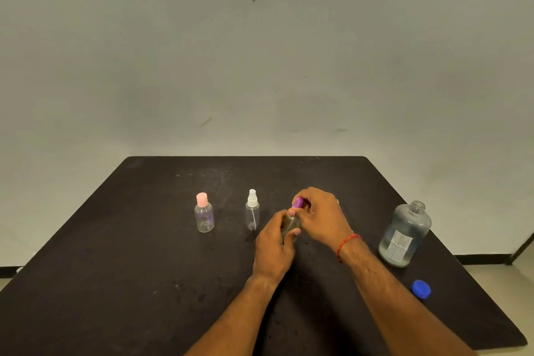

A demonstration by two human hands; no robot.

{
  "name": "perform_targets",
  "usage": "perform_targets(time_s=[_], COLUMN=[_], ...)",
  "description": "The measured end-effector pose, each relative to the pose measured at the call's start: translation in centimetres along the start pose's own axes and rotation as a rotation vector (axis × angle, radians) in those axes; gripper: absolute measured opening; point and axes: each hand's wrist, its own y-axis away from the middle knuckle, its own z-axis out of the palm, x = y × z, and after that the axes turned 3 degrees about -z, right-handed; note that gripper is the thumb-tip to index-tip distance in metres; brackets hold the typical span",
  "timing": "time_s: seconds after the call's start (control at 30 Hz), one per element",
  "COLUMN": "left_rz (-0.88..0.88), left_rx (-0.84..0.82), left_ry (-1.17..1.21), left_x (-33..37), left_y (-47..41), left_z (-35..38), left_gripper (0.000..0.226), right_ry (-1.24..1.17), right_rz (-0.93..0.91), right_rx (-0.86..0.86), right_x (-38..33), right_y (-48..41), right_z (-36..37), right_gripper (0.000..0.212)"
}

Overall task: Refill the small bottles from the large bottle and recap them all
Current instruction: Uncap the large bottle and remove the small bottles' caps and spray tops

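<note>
My left hand [274, 246] grips the body of a small clear bottle [289, 225] held just above the black table [144, 269]. My right hand [320, 215] pinches its purple cap [297, 203] at the bottle's neck. A small clear bottle with a pink cap [204, 213] stands to the left. Between it and my hands stands a small spray bottle with a white nozzle [252, 210]. The large clear bottle [406, 234] stands open at the right, holding some liquid. Its blue cap [421, 288] lies on the table in front of it.
A pale wall rises behind the table. The table's right edge runs close to the large bottle and the blue cap. Floor shows past the right corner.
</note>
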Motion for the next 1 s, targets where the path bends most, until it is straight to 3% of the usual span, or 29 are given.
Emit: perform_targets(time_s=[0.23,0.5,0.57,0.73,0.9,1.0], left_rz=[-0.011,0.013,0.015,0.017,-0.004,0.000], left_rx=[-0.041,-0.043,-0.044,-0.025,-0.017,-0.011], left_ry=[0.015,-0.003,-0.001,-0.028,-0.005,0.007], left_x=[0.1,0.2,0.1,0.2,0.2,0.2], left_y=[0.1,0.0,0.0,0.1,0.0,0.1], left_z=[0.0,-0.1,-0.1,-0.1,-0.1,-0.1], left_gripper=[0.034,0.035,0.036,0.037,0.038,0.036], right_ry=[-0.034,-0.189,-0.151,0.070,-0.090,-0.065], right_rz=[-0.129,-0.197,-0.182,-0.135,-0.188,-0.150], right_rx=[-0.123,-0.219,-0.161,-0.048,-0.199,-0.141], right_x=[0.4,1.3,1.4,1.1,0.9,0.8], right_y=[-0.3,-0.1,-0.1,-0.4,-0.3,-0.3], right_z=[-1.2,-1.9,-1.7,-1.6,-2.0,-1.9], right_gripper=[0.015,0.050,0.048,0.017,0.036,0.036])
